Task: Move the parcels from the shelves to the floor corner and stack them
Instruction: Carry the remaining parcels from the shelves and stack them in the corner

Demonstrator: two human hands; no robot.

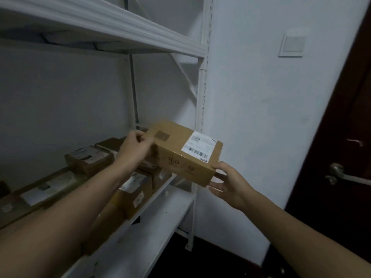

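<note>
1. White metal shelving [160,213] stands against a white wall [261,117]; a dark door [351,127] is on the right.
2. Cardboard parcels [88,157] crowd the board; its right end is bare.
3. My left hand [134,147] and right hand [228,183] clasp opposite ends of a brown parcel [180,153], lifted above the shelf edge beside the upright post [198,109].

On the near side face of the raised cardboard box [180,155], a faint dark print [173,162] reads "100". Smaller marks beneath it and a round emblem [190,169] beside it are too blurred to read. A white shipping label [197,146] on the box's top carries barcodes [196,152] and lines of small print, none of it legible. The parcels [131,197] lying on the shelf [160,213] also bear white labels, but their text cannot be read.
</note>
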